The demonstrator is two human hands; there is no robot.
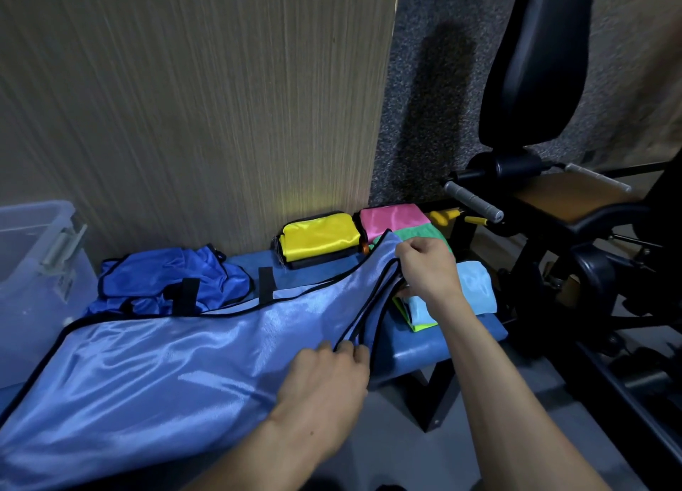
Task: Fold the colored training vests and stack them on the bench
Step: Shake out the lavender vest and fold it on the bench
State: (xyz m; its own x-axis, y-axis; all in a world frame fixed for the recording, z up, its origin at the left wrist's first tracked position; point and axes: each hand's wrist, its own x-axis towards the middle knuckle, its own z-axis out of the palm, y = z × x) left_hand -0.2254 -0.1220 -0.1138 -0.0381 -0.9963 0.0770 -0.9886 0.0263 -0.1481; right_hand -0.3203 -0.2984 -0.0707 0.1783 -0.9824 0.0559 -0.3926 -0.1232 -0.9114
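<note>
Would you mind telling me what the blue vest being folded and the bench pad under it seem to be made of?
Blue vest: likely thin synthetic satin or polyester, shown by its glossy sheen and soft wrinkles, with black edge binding. Bench pad: probably matte padded vinyl, smooth with a rounded corner.

Dim indoor light with a bluish cast; sheen glares on the blue vest (158,361). A soft shadow falls on the carpeted wall (443,96). Edges bend, corners blur slightly.
</note>
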